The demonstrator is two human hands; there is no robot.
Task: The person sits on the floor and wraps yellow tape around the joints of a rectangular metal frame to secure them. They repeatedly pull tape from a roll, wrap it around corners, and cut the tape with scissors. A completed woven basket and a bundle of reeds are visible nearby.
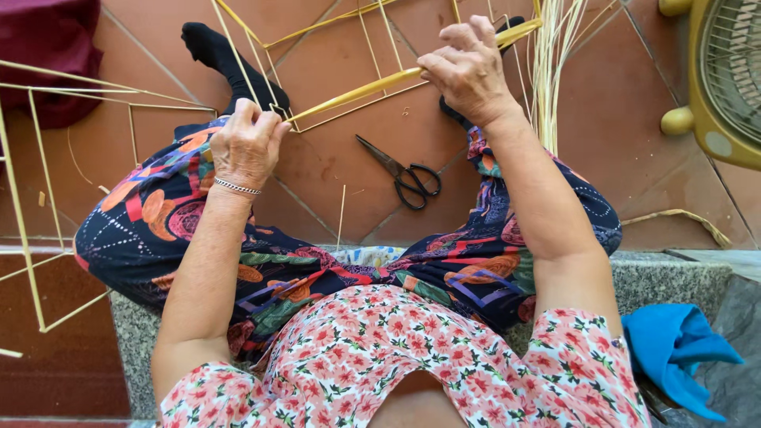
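- The left hand (247, 147), with a thin silver bracelet (236, 187) at the wrist, sits above the left knee with its fingers curled and pressed together, pinching the lower end of a long flat yellow bamboo strip (372, 85) at a corner of a thin stick frame.
- The right hand (468, 70) is raised higher and further out, its fingers bent and closed around the same strip near its upper part; the strip runs slanting between the two hands, above the floor.
- The pale bamboo stick frame (333, 24) spreads over the reddish-brown tiled floor (333, 174) beyond the knees, its lower corner touching the left hand.
- A pair of black-handled metal scissors (400, 172) lies on the tiles between the legs, blades slightly apart, well apart from both hands.
- A bundle of thin pale straw-like strips (549, 71) stands just beside the right forearm.
- A second stick frame (36, 198) lies at the left side.
- A yellow electric fan (717, 79) stands at the far right, and a bright blue cloth (674, 349) rests on the grey stone step (674, 273).
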